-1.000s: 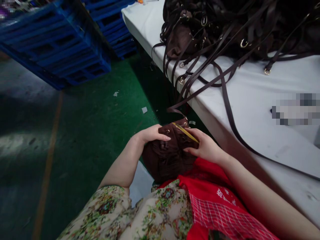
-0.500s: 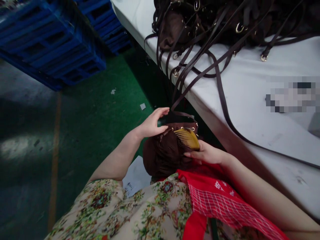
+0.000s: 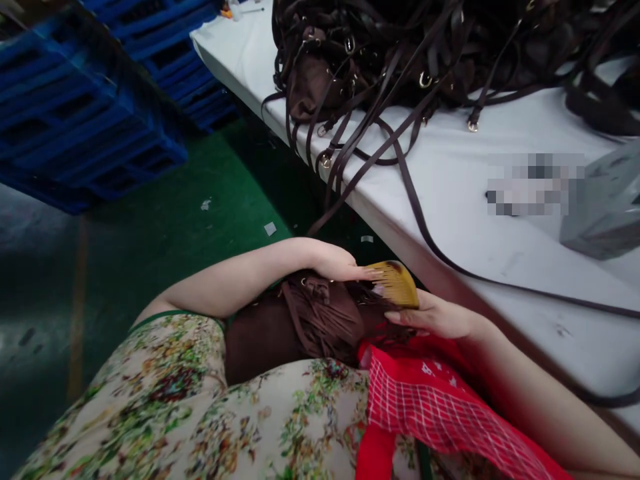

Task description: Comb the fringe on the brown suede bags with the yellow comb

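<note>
A dark brown bag (image 3: 265, 337) with gold eyelets and a fringe or tassel of thin strips (image 3: 325, 317) lies tilted against my lap. My left hand (image 3: 343, 263) reaches over the bag's upper edge, its fingers pressed together and pointing right towards the comb; its palm side and some fingertips are hidden. Between the fingers of my right hand (image 3: 440, 315) is a yellow-brown comb (image 3: 400, 285), teeth facing left, close to my left fingertips. The right hand rests by the bag's right end, beside a red checked cloth (image 3: 425, 393).
On my right stands a white-covered table (image 3: 450, 200), with a heap of dark brown bags and buckled straps (image 3: 370, 67). One long strap (image 3: 415, 207) trails along the table. Blue pallets (image 3: 85, 127) are stacked at the left on the green floor (image 3: 215, 227). A greyish clear plastic bag (image 3: 607, 207) lies at right.
My left hand has moved right, across the bag to the comb. The bag has turned and now stretches further left on my lap. The comb has shifted slightly right in my right hand.
</note>
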A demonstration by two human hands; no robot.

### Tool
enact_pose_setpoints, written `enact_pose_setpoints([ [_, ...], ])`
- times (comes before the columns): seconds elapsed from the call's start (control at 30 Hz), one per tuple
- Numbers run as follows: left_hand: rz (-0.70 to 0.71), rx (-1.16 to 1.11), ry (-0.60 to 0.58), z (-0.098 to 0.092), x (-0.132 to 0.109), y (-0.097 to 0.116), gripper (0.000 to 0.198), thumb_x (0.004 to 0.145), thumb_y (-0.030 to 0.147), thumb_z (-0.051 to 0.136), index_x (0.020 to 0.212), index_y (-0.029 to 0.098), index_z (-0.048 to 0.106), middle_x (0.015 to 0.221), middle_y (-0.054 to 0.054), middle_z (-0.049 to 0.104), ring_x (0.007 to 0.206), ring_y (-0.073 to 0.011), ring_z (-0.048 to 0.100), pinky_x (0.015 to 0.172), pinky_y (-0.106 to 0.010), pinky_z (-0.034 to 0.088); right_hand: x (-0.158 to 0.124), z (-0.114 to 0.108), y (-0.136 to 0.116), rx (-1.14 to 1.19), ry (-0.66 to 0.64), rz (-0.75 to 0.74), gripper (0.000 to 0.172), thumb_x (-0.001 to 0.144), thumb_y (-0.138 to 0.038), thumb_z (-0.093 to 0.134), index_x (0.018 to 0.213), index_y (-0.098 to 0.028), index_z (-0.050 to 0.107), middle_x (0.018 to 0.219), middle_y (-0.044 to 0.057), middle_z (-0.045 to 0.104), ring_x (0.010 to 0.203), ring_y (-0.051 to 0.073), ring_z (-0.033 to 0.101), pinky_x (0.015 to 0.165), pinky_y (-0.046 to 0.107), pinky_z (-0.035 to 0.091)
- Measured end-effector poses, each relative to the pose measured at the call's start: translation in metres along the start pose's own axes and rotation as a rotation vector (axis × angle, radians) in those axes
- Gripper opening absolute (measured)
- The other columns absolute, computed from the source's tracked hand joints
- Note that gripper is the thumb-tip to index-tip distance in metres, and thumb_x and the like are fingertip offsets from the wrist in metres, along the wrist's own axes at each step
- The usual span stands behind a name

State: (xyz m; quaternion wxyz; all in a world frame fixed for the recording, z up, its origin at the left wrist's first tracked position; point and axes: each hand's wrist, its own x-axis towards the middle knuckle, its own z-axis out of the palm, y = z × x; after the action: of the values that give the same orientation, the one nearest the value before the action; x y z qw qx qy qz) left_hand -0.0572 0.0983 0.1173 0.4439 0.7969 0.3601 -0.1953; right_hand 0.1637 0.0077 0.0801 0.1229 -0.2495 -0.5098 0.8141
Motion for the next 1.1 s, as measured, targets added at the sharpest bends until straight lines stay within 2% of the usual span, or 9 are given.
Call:
enact_pose_setpoints([
  [0.1,-0.010,-0.100,-0.136,0.017,0.014,0.000,0.071,0.088,0.066,0.024,0.071,0.013,0.070,0.063,-0.003,0.064,0.058,-0.0123,0.054,0.058,-0.021,0.040,-0.014,-0.006,0.008,0.036,0.082,0.015,0.036,0.087,-0.038,0.059,0.113,-0.013,0.061,0.100,0.006,0.065,0.091,0.017,0.059,0.088,0.035,0.049],
  [0.23,0.053,-0.147,-0.078,0.054,0.035,0.005,0.084,0.087,0.070,0.008,0.073,0.013,0.069,0.071,-0.007,0.066,0.072,-0.0170,0.060,0.075,-0.027,0.042,-0.028,-0.020,0.027,0.091,0.188,0.055,0.036,0.083,-0.040,0.063,0.107,-0.013,0.062,0.088,0.004,0.065,0.080,0.015,0.060,0.080,0.031,0.051],
  [0.33,0.255,-0.075,0.106,0.084,0.045,0.006,0.071,0.088,0.068,0.026,0.075,0.013,0.069,0.092,-0.012,0.067,0.095,-0.0231,0.058,0.091,-0.035,0.037,-0.034,-0.032,0.039,0.045,0.219,0.131,0.036,0.081,-0.044,0.065,0.099,-0.013,0.063,0.066,-0.002,0.056,0.051,0.007,0.046,0.047,0.019,0.042],
  [0.43,0.392,-0.322,0.023,0.102,0.046,0.006,0.055,0.082,0.064,0.049,0.088,0.012,0.068,0.095,-0.008,0.067,0.091,-0.0209,0.059,0.086,-0.031,0.042,-0.031,-0.036,0.042,0.009,0.179,0.161,0.035,0.081,-0.045,0.064,0.095,-0.012,0.063,0.060,-0.005,0.051,0.044,0.005,0.036,0.039,0.018,0.031],
  [0.53,0.349,-0.634,-0.211,0.106,0.041,0.007,0.051,0.074,0.057,0.065,0.098,0.012,0.067,0.086,-0.003,0.067,0.078,-0.0168,0.061,0.074,-0.026,0.047,-0.016,-0.035,0.035,-0.050,0.152,0.116,0.031,0.080,-0.041,0.064,0.095,-0.013,0.064,0.074,0.000,0.062,0.060,0.010,0.053,0.056,0.022,0.045],
  [0.67,0.302,-0.989,-0.342,0.105,0.039,0.004,0.041,0.071,0.049,0.071,0.087,0.011,0.070,0.082,-0.004,0.069,0.076,-0.0149,0.062,0.074,-0.024,0.049,0.006,-0.037,0.029,-0.201,0.289,0.074,0.027,0.074,-0.035,0.067,0.092,-0.015,0.065,0.085,0.002,0.067,0.078,0.017,0.060,0.075,0.030,0.049],
  [0.77,0.197,-1.121,-0.247,0.108,0.037,-0.008,0.034,0.071,0.044,0.072,0.082,0.012,0.071,0.078,-0.003,0.068,0.071,-0.0120,0.061,0.071,-0.022,0.048,0.007,-0.043,0.031,-0.360,0.483,0.078,0.027,0.073,-0.039,0.067,0.087,-0.016,0.063,0.079,0.002,0.066,0.073,0.018,0.060,0.071,0.030,0.049],
  [0.93,0.065,-1.204,-0.114,0.120,0.026,-0.028,0.028,0.075,0.039,0.069,0.084,0.013,0.071,0.079,-0.003,0.068,0.071,-0.0118,0.061,0.071,-0.021,0.048,-0.016,-0.036,0.028,-0.664,0.801,0.130,0.040,0.089,-0.051,0.046,0.108,-0.017,0.055,0.094,0.010,0.067,0.084,0.023,0.062,0.075,0.034,0.047],
  [1.1,0.066,-1.299,-0.085,0.131,0.025,-0.033,0.027,0.073,0.037,0.070,0.082,0.012,0.070,0.080,-0.005,0.069,0.074,-0.0140,0.063,0.076,-0.025,0.050,-0.021,-0.004,0.027,-0.832,0.573,0.059,0.036,0.098,-0.044,0.027,0.102,-0.021,0.054,0.088,0.009,0.066,0.076,0.021,0.062,0.069,0.031,0.046],
])
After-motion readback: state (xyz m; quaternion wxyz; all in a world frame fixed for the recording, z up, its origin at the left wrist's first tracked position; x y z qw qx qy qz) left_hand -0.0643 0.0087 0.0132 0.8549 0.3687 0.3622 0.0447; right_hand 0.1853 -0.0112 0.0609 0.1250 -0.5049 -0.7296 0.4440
